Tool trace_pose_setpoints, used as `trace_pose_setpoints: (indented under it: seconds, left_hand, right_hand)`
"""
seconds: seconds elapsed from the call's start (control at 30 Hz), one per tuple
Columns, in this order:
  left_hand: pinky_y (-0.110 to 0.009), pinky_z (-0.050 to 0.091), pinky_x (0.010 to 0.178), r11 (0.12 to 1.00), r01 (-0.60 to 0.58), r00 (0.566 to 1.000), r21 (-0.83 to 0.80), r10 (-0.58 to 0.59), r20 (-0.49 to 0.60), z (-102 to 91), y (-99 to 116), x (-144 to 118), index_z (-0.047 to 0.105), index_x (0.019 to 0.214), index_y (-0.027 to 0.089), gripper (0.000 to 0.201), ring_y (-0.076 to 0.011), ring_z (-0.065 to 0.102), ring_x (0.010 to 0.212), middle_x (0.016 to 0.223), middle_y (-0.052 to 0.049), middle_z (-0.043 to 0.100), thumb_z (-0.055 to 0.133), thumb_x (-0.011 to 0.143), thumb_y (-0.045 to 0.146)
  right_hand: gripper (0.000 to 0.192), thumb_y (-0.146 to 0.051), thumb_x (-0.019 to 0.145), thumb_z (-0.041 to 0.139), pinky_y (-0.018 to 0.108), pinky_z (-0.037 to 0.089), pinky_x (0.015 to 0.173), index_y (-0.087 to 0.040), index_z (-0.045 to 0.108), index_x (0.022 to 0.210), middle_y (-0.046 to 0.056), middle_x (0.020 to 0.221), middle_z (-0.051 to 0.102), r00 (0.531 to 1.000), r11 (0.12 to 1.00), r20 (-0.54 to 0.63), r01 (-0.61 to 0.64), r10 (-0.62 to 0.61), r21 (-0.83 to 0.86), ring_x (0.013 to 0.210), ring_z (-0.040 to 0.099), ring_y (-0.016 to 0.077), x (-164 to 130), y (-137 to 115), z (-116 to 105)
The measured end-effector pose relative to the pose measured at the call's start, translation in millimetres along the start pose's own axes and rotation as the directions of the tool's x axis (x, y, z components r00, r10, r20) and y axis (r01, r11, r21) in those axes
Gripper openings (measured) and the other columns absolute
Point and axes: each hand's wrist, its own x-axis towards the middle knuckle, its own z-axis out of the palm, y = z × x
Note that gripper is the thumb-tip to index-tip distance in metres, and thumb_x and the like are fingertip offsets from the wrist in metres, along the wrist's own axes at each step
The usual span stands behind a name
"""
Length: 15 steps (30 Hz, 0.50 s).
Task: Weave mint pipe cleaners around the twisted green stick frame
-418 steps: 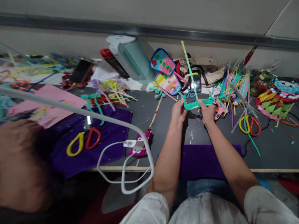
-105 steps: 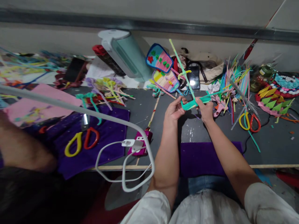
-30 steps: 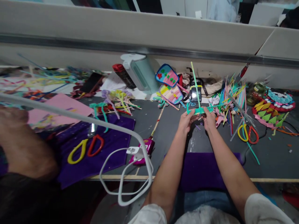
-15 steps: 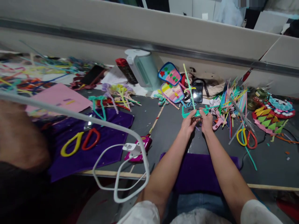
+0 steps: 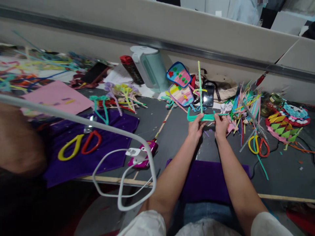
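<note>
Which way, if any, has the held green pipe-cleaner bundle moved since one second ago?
Yes: the green pipe-cleaner bundle has moved slightly left; its bent end now appears nearer to the fixed beige strip across the tabletop.

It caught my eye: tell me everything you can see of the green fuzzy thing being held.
The green fuzzy thing looks like pipe-cleaner strands laid in a level strip, its left end bent upward. A tall yellow-green stem rises from it, crossed by a short yellow strand. The left hand grips it near the stem; the right hand pinches it farther right. Both hold it over the dark table. The stem's join is unclear.
</note>
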Motion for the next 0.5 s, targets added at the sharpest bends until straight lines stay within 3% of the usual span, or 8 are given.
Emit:
trace_pose_setpoints:
  seconds: [0.3,0.5]
  left_hand:
    - [-0.03,0.063,0.076,1.0,-0.012,1.0,-0.014,0.012,0.028,0.6,-0.2,-2.2,0.068,0.083,0.016,0.021,-0.0126,0.071,0.065,0.074,0.001,0.073,0.083,0.069,0.013]
    - [-0.027,0.062,0.074,0.998,-0.041,0.999,-0.037,0.041,0.012,1.7,1.5,-2.5,0.068,0.084,0.016,0.021,-0.0129,0.072,0.067,0.075,0.0,0.075,0.081,0.069,0.011]
  right_hand:
    - [0.025,-0.038,0.072,0.074,0.021,0.049,0.056,-0.016,0.075,0.083,-0.002,0.072,0.069,0.996,0.995,-0.005,0.094,-0.094,-0.036,0.062,0.056,0.0097,-2.1,-0.2,-3.4]
    - [0.024,-0.036,0.068,0.075,0.022,0.052,0.058,-0.016,0.074,0.081,-0.002,0.073,0.071,1.0,0.998,0.001,0.016,-0.016,0.052,0.064,0.059,0.0105,-6.8,-4.2,1.7]
